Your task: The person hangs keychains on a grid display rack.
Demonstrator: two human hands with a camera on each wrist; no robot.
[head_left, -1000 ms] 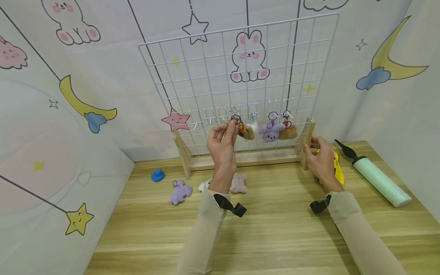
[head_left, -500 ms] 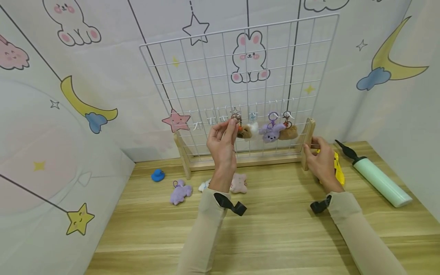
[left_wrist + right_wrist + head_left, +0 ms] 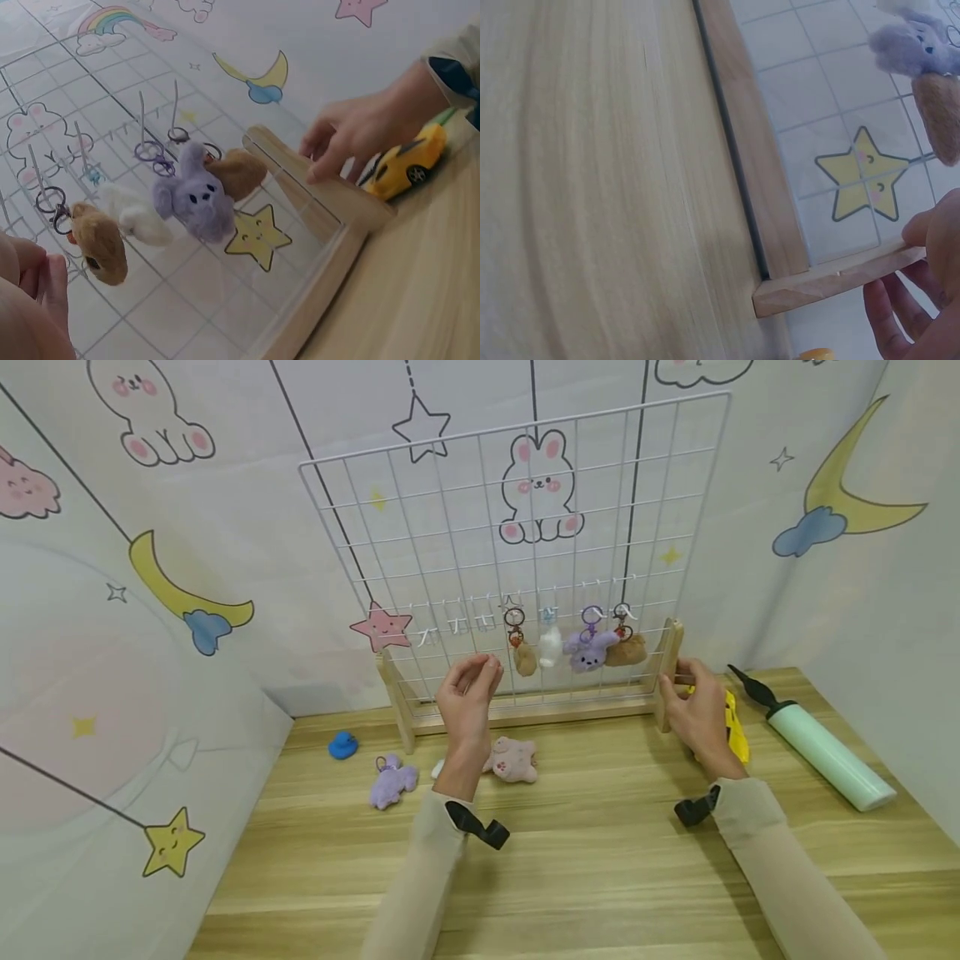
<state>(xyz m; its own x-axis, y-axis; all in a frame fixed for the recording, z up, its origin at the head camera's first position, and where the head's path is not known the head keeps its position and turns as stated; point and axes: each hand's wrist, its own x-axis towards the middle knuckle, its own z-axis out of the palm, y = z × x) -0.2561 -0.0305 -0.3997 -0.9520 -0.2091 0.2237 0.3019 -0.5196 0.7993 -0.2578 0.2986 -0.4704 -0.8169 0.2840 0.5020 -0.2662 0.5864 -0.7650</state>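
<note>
My left hand point(image 3: 467, 697) is just left of and below a brown plush keychain point(image 3: 525, 658), apart from it, its fingers loosely bent with nothing between them. That keychain hangs by its ring from a hook on the white wire grid rack point(image 3: 480, 531). Beside it on the hooks hang a white plush keychain point(image 3: 551, 647), a purple plush keychain point(image 3: 590, 652) and another brown plush keychain point(image 3: 627, 651). My right hand point(image 3: 697, 706) grips the rack's right wooden post point(image 3: 670, 672), thumb in front and fingers behind, as the right wrist view shows.
On the wooden table point(image 3: 600, 860) lie a blue rubber duck point(image 3: 342, 745), a purple plush keychain point(image 3: 392, 783) and a pink plush point(image 3: 513, 759). A white item is partly hidden by my left wrist. Right of the rack are a yellow toy car point(image 3: 411, 159) and a mint-green pump point(image 3: 828, 756).
My left hand has let go of the brown plush keychain's ring and drawn down and left. The keychain now hangs straight down from its hook. My right hand keeps its grip on the post.
</note>
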